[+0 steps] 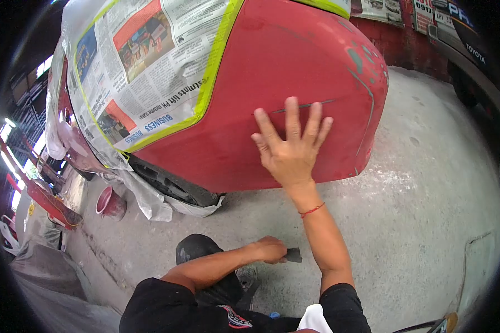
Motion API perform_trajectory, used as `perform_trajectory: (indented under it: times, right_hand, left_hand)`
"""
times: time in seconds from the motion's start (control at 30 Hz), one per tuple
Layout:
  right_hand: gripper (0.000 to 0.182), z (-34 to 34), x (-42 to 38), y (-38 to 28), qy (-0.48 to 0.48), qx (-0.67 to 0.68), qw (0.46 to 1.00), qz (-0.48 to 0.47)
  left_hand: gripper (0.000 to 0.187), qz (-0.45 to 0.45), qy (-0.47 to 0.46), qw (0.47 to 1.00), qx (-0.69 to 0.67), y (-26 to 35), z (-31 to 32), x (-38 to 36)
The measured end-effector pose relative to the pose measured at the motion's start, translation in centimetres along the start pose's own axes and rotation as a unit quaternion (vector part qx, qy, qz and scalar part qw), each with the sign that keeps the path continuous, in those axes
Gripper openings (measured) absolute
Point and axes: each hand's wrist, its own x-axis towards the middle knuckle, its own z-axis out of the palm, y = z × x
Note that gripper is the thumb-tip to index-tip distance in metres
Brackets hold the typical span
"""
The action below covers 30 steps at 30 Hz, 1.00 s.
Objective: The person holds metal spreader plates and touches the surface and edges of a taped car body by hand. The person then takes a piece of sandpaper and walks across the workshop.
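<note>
My right hand lies flat with fingers spread on the red bumper of a car. Under and around its fingertips a dark scratch-like line runs across the paint. Grey-green patches and thin bare lines show toward the bumper's right corner. Low over my knee, my left hand is closed on a small dark grey piece of sandpaper, which sticks out to the right. Newspaper edged with yellow-green masking tape covers the panel beside the bumper.
A partly covered wheel sits below the panel, with plastic sheeting hanging by it. A red bucket stands on the concrete floor. Another vehicle is at the upper right. Grey covered items lie at left.
</note>
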Motion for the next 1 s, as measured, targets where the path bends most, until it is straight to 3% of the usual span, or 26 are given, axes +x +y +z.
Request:
perform_trajectory:
  times: [0.2,0.27,0.37,0.57,0.67,0.77,0.93,1.0]
  right_hand:
    - [0.054,-0.6,0.1,0.0,0.017,0.029,0.999,0.015]
    - [0.043,-0.1,0.2,-0.8,-0.017,0.04,0.999,-0.022]
    - [0.047,-0.2,0.2,-1.2,-0.007,0.058,0.998,-0.016]
    - [0.056,-0.3,-0.5,0.5,-0.034,0.093,0.995,-0.034]
    - [0.053,-1.5,-0.5,2.2,-0.061,0.096,0.993,-0.017]
    - [0.052,-3.6,1.4,3.9,-0.045,0.003,0.997,0.06]
    - [0.054,-4.3,7.1,4.7,-0.02,-0.007,1.0,0.002]
    - [0.055,-3.9,9.8,4.1,-0.047,0.021,0.996,-0.072]
  left_hand:
    - [0.04,-0.01,-0.029,1.0,0.0,-0.3,1.1,1.0]
    - [0.041,-0.015,-0.039,0.999,0.034,-1.1,2.1,1.6]
    - [0.043,-0.001,-0.008,0.999,0.046,-1.5,2.5,2.4]
    - [0.045,-0.02,-0.061,0.997,0.039,-0.7,1.7,3.2]
    - [0.045,-0.001,-0.057,0.998,0.039,0.0,1.7,3.5]
    - [0.044,-0.006,-0.048,0.998,0.048,0.9,2.0,3.4]
    - [0.041,0.045,0.0,0.999,0.019,2.5,0.0,1.4]
    - [0.037,0.046,0.023,0.998,0.018,3.7,-2.3,-0.5]
